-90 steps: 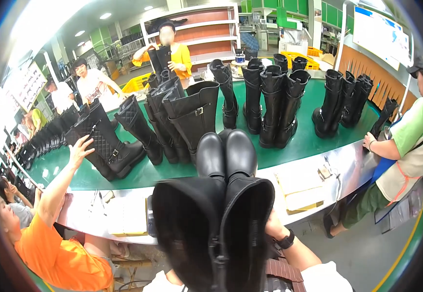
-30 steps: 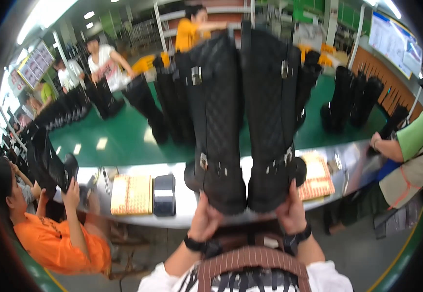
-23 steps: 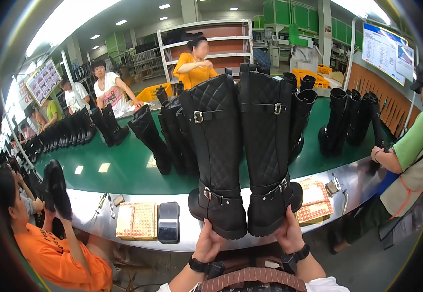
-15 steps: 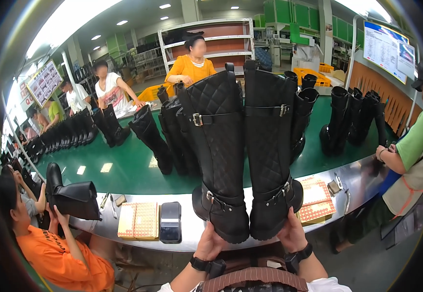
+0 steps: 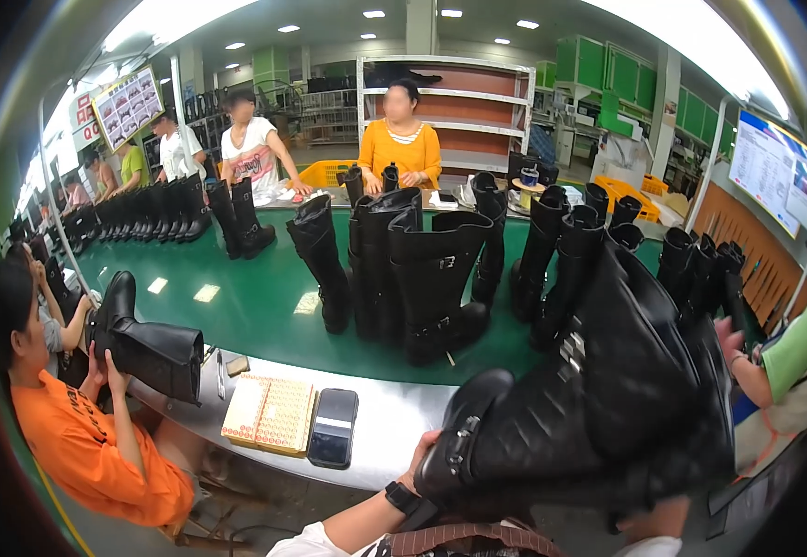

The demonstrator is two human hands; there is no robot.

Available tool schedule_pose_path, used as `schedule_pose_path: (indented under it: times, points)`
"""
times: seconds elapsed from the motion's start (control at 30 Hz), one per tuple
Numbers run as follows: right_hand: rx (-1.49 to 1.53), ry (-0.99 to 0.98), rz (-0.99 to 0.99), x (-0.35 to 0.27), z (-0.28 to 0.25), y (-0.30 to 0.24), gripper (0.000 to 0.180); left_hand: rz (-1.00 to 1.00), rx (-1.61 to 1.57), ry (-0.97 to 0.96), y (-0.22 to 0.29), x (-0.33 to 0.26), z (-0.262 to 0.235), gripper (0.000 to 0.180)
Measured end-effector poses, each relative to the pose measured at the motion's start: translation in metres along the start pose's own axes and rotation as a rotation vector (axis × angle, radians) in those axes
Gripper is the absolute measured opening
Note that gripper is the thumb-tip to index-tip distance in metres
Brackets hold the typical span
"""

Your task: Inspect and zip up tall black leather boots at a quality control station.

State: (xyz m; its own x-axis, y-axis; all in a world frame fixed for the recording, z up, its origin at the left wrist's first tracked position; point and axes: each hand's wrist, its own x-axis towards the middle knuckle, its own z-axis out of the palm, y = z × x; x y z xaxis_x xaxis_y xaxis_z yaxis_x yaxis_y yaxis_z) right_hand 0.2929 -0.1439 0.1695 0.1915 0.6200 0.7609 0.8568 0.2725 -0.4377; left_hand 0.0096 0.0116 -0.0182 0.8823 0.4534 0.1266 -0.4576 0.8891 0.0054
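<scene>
A tall black boot [image 5: 598,390] with buckled straps lies tilted in front of me, its shaft leaning to the upper right. My left hand [image 5: 426,455] is closed around its foot end, near the lower buckle strap. Behind its shaft shows part of a second black boot [image 5: 721,408], mostly covered. My right forearm [image 5: 658,522] reaches up under the boots from the lower edge; the hand itself is hidden behind them, so its fingers do not show.
Upright black boots [image 5: 431,288] stand on the green table [image 5: 236,316]. On the metal edge lie a stack of sticker sheets [image 5: 269,413] and a phone [image 5: 333,427]. At left a person in orange [image 5: 97,455] holds a boot; a green-sleeved co-worker's blurred hand [image 5: 730,342] is close at right.
Both boots, upright side by side before, have swung right and tipped over, one now largely covering the other. My right hand has gone out of sight behind them. The view has turned left.
</scene>
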Motion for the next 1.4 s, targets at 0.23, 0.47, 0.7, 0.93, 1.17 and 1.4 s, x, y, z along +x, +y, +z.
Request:
schedule_pose_path:
  times: [0.23,0.47,0.7,0.93,1.17,1.4]
  points:
    - [-0.13,-0.543,-0.451,0.119,-0.048,-0.117,0.029,-0.285,-0.08,-0.015,0.004,0.004,-0.003,0.046]
    - [0.038,-1.076,-0.367,0.148,-0.029,-0.104,0.05,-0.417,-0.085,-0.041,0.007,0.006,-0.005,0.048]
    - [0.0,-0.445,0.0,0.185,-0.039,-0.066,0.038,-0.18,0.528,0.231,0.038,0.023,0.008,0.062]
    - [0.5,0.11,0.28,0.297,-0.069,-0.032,0.029,0.061,0.573,0.357,0.076,0.025,0.013,0.051]
    - [0.394,0.092,0.346,0.444,0.036,0.021,0.049,0.115,0.583,0.481,0.087,0.024,-0.017,0.046]
    - [0.423,0.307,0.578,0.511,0.244,0.096,0.055,0.126,0.478,0.468,0.09,0.019,-0.034,0.036]
